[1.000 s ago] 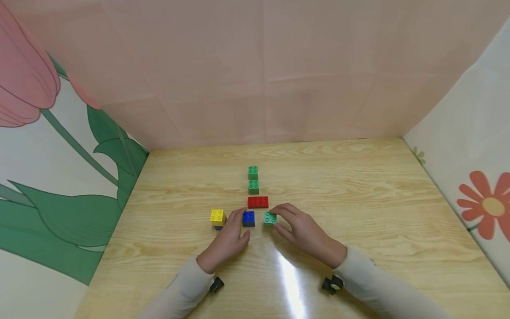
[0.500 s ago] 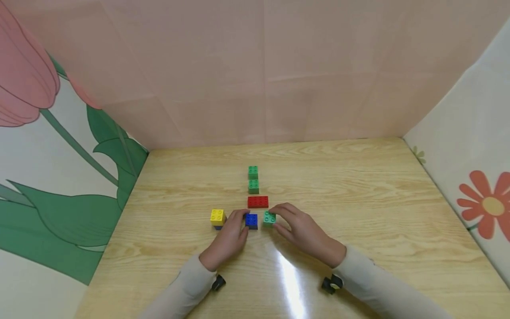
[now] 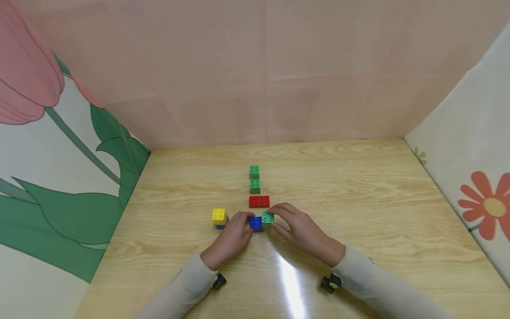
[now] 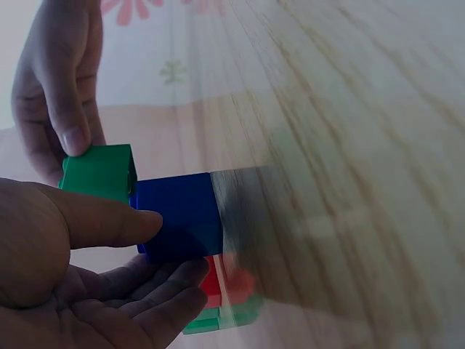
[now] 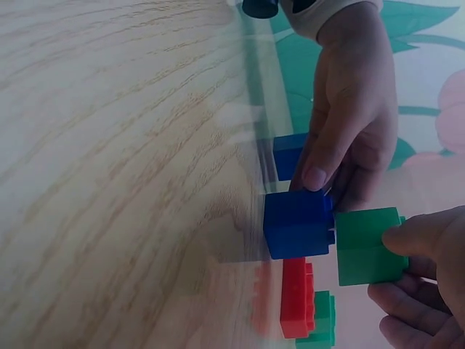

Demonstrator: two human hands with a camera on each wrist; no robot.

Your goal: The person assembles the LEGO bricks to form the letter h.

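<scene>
My left hand [image 3: 233, 238] pinches a blue brick [image 3: 256, 224] between thumb and fingers, and the brick stands on the table. My right hand [image 3: 303, 227] grips a light green brick [image 3: 268, 217] between thumb and fingers. In the right wrist view the green brick [image 5: 369, 246] is held off the table, level with the top of the blue brick [image 5: 296, 224] and close to its studs, a little to one side. Behind the hands lies a long red brick [image 3: 259, 201]. A yellow brick [image 3: 219, 215] sits on another blue brick [image 3: 222, 226] left of my left hand.
Two green bricks, a nearer one [image 3: 255, 186] and a farther one [image 3: 254, 172], stand in a line behind the red brick. The wooden table [image 3: 338, 186] ends at a pink backdrop [image 3: 263, 79], with flower-printed panels on both sides.
My left hand has taken hold of the blue brick and moved it right and slightly nearer. The light green brick has shifted slightly left, so the two bricks are now close together.
</scene>
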